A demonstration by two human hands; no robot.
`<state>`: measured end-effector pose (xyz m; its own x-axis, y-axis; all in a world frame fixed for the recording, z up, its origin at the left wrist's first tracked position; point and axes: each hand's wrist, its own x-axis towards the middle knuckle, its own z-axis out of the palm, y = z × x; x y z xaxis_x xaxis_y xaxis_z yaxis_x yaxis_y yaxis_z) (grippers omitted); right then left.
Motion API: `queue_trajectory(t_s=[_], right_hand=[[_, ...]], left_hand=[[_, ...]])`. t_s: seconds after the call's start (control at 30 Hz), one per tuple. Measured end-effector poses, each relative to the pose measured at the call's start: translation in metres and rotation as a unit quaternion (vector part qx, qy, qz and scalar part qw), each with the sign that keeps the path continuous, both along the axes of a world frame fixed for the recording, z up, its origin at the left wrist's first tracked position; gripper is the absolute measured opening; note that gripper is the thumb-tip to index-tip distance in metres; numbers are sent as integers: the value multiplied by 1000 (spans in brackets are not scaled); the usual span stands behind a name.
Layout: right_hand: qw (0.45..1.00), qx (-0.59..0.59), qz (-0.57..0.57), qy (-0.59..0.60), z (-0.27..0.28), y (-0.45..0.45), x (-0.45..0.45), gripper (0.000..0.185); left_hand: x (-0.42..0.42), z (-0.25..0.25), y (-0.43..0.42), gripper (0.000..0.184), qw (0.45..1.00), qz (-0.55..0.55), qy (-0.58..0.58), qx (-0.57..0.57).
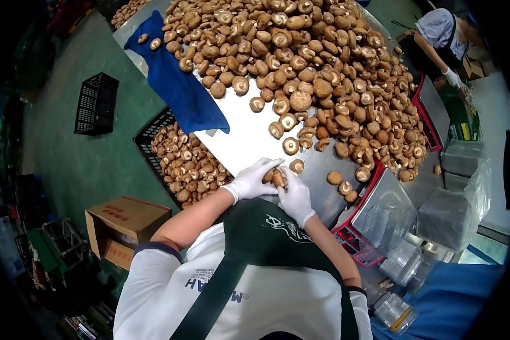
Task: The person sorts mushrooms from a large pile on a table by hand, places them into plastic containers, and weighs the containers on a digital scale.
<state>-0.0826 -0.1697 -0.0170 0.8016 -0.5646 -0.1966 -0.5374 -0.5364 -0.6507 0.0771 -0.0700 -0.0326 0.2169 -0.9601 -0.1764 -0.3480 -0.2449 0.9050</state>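
Observation:
My left hand (253, 181), in a white glove, curls around brown shiitake mushrooms (277, 178) close to my apron. From the other side, my right hand (295, 198), gloved too, has its fingers closed on the same small bunch. How many mushrooms are between the hands is partly hidden by the fingers. Just beyond the right fingertips a single shiitake (297, 166) lies on the metal table. A large heap of shiitake (323, 85) spreads over the table ahead, with a few loose ones near its edge.
Left of the table stands a black crate (147, 139) full of mushrooms, near a cardboard box (127, 218). A blue cloth (178, 79) drapes over the table edge. At right are a red scale (354, 245), clear plastic trays (445, 218) and a co-worker (442, 39).

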Motion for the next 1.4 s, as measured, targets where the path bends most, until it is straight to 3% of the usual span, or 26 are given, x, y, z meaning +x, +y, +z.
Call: queue_trajectory(t_s=[0.03, 0.1, 0.13, 0.23, 0.3, 0.37, 0.4, 0.5, 0.53, 0.63, 0.7, 0.8, 0.83, 0.93, 1.03, 1.1, 1.17, 1.2, 1.23, 1.3, 1.37, 1.4], right_hand=[[988, 132, -43, -61, -4, -3, 1, 46], [896, 388, -127, -173, -17, -8, -1, 41], [899, 404, -106, -132, 0, -15, 6, 36], [988, 136, -28, -60, 1, -35, 32, 38], [976, -201, 42, -69, 5, -49, 51, 46], [973, -227, 49, -17, -20, -62, 58, 44], [968, -244, 45, -51, -27, -68, 65, 39], [982, -182, 27, -37, -30, -80, 67, 34], [979, -202, 14, -37, -21, -82, 72, 32], [974, -226, -18, -11, -1, -93, 94, 40], [966, -232, 38, 107, 15, -99, 114, 52], [939, -313, 94, 105, -12, -110, 121, 52], [940, -305, 111, 99, -11, -114, 119, 44], [960, -260, 101, 5, -3, -120, 109, 41], [978, -183, 25, -98, 9, -120, 97, 42], [978, -128, -55, -159, 17, -120, 89, 45], [946, 105, -152, -265, 22, -120, 84, 45], [921, 153, -175, -313, 26, -119, 82, 46], [897, 194, -199, -342, 29, -115, 82, 47], [853, 352, -253, -290, 43, -94, 76, 42], [907, 337, -101, -232, 29, -69, 69, 37], [874, 467, -75, -116, 46, -48, 70, 40]], left_hand=[[8, 0, -3, 51, 1000, 5, 2, -3], [15, -5, 5, 36, 999, 35, 26, -13], [18, -5, 16, 33, 998, 42, 37, 3], [34, 4, 59, 25, 994, 102, 27, 33], [52, 0, 89, 31, 987, 134, 39, 80], [58, 22, 101, 41, 976, 134, -98, 142], [60, 26, 100, 55, 973, 127, -89, 174], [45, 29, 75, 63, 986, 93, -112, 83], [38, 23, 64, 68, 981, 43, -176, 69], [20, 5, 34, 67, 959, -90, -266, 42], [15, -8, 18, 64, 946, -147, -284, 50], [13, -11, 5, 54, 930, -194, -310, 43], [13, -10, 4, 53, 929, -198, -309, 40], [19, 9, 31, 40, 982, -66, -169, 57], [38, 33, 77, 39, 981, 103, -104, 129], [57, 22, 120, 51, 960, 146, -118, 207], [58, 25, 139, 66, 895, 193, -256, 310], [61, 32, 137, 71, 882, 202, -255, 340], [63, 30, 132, 69, 905, 225, -237, 272], [68, 22, 115, 64, 935, 265, -199, 128], [83, 34, 73, 52, 933, 273, -231, 32], [92, 43, 50, 48, 938, 280, -200, -43]])
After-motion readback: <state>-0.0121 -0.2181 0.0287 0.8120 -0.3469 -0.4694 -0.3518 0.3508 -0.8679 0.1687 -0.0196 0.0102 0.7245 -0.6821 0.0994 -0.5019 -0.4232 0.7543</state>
